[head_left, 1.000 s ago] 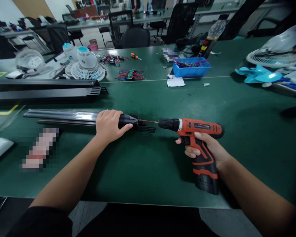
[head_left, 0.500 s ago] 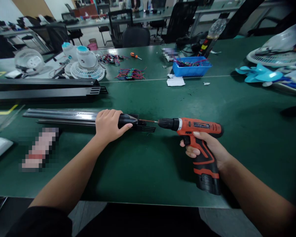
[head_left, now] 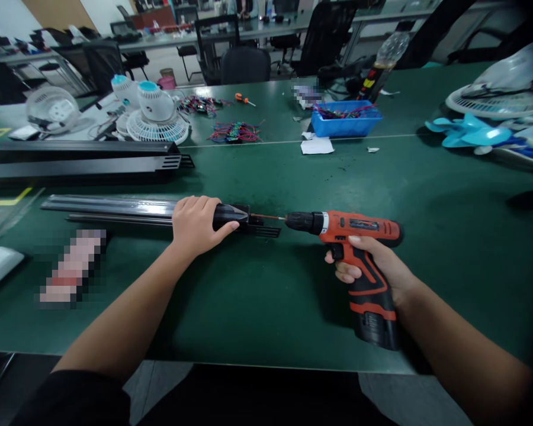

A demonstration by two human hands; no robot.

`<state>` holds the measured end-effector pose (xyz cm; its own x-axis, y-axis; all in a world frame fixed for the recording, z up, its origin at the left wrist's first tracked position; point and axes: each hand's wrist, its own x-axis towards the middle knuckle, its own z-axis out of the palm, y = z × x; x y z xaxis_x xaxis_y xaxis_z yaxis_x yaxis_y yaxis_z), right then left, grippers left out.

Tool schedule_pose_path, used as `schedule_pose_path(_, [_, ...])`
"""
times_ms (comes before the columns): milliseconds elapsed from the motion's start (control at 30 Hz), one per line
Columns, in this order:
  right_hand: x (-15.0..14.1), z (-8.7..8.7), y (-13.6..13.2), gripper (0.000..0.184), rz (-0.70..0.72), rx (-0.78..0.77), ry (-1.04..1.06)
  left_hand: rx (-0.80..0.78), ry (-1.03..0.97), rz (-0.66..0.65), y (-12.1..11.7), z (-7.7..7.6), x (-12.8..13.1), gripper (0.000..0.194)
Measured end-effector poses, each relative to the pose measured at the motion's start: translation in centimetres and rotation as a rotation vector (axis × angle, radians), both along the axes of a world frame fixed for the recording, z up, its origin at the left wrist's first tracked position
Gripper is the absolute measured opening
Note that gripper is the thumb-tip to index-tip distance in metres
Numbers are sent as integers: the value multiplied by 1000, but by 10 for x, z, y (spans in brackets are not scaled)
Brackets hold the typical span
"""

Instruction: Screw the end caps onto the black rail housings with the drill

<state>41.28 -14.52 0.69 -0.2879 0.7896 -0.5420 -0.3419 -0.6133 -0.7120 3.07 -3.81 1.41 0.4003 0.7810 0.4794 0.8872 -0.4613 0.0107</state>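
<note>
Fingers of the right hand (head_left: 373, 263) are closed around the handle of an orange and black drill (head_left: 359, 231), and the thumb lies on its side. The thin bit (head_left: 269, 217) of the drill points to the left and reaches the end of a dark metal bar (head_left: 128, 208). This bar lies on the green desk (head_left: 249, 307). The left hand (head_left: 195, 225) is over the bar near that end, with its fingers bent down on it and the thumb stretched toward the drill. Behind the bar, there are more long metal bars (head_left: 80, 163).
</note>
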Motion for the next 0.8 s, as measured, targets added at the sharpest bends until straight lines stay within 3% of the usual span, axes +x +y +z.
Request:
schedule_pose_path(233, [0, 0, 0, 38, 8, -4, 3, 14, 11, 3, 1, -1, -1, 78])
schedule_pose_path(533, [2, -1, 5, 46, 63, 34, 87, 25, 4, 4, 1, -3, -1, 79])
schedule_pose_path(800, [6, -3, 10, 42, 63, 140, 104, 53, 5, 2, 3, -6, -2, 74])
